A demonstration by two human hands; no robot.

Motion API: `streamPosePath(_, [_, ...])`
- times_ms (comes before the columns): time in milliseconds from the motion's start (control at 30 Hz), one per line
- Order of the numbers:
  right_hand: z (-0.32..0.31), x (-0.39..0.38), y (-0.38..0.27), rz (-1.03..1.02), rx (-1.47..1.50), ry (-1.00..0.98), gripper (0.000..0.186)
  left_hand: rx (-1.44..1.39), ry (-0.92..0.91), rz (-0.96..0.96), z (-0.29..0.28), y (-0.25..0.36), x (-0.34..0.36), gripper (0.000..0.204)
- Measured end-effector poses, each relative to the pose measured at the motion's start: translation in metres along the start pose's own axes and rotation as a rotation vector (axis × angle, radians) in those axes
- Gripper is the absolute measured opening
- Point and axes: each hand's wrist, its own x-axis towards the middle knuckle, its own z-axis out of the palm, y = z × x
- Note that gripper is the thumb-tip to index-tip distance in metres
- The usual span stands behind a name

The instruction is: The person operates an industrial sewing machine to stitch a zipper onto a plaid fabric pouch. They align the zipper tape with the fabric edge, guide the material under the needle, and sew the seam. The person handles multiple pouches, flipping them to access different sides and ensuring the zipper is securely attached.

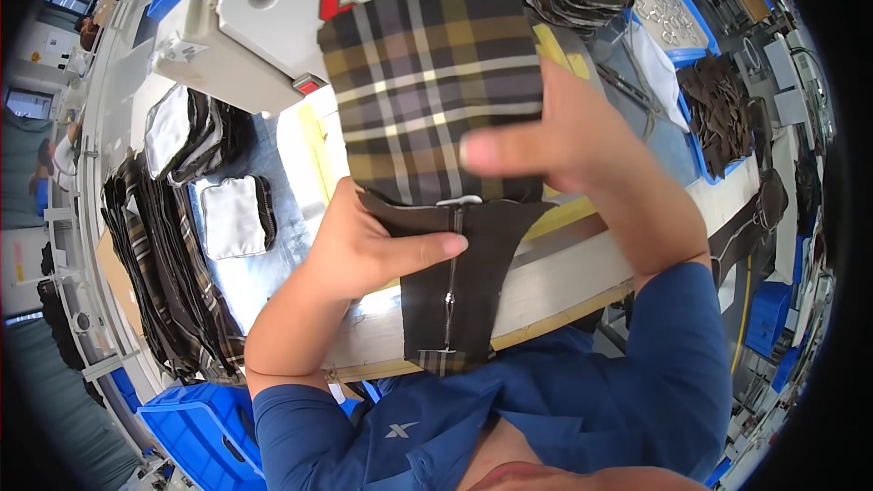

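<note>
Left hand (350,241): partly curled, grasping the dark brown strip (496,250) near its upper edge, with thumb tip at the zipper (450,295) and fingers hidden behind the cloth. Right hand (568,132): opened wide between thumb and fingers, clasping the right edge of the plaid panel (432,82), with thumb laid across the checked face and fingers out of sight. Firmness of either grip: impossible to tell.

Position of plaid panel: raised over the table (550,277), before the white sewing machine (300,9), with the strip directly below, hanging past the table's near edge. Probable handling: light, soft, perhaps slightly padded, neither slippery nor fragile; likely to sag or fold where panel and strip meet. Best hold: by both side edges near that meeting line, clear of the zipper teeth.

Farther out, at left: a white-faced pad (232,218), similar stacked pieces (177,136), and long folded cloths (164,273). At right: a blue tray (693,57) of metal fittings, with dark brown pieces (714,114) nearby.
</note>
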Motion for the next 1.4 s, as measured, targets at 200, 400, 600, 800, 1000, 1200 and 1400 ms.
streamPosePath(200, [0.003,-0.006,-0.004,0.067,-0.282,0.017,0.068,0.224,0.035,0.191,0.008,-0.002,-0.009,0.025])
streamPosePath(400, [0.005,-0.007,0.001,0.021,-0.230,-0.002,0.065,0.479,0.016,0.348,0.005,0.001,-0.011,0.020])
streamPosePath(600, [0.005,-0.009,0.006,0.053,-0.256,-0.035,0.060,0.551,-0.023,0.423,0.006,0.003,-0.014,0.025])
streamPosePath(800, [0.011,-0.014,0.011,0.031,-0.445,-0.047,0.051,0.984,0.185,0.750,0.001,-0.003,-0.022,0.036])
streamPosePath(1000, [0.016,-0.018,0.005,-0.139,-0.627,-0.087,0.047,1.262,0.436,1.136,0.000,-0.012,-0.043,0.043])
streamPosePath(1200, [0.022,-0.022,0.005,-0.091,-0.597,-0.073,0.056,1.568,0.204,1.232,0.005,-0.005,-0.036,0.027])
streamPosePath(1400, [0.014,-0.021,0.006,-0.119,-0.674,-0.165,0.055,1.541,0.201,1.287,0.007,-0.002,-0.032,0.029])
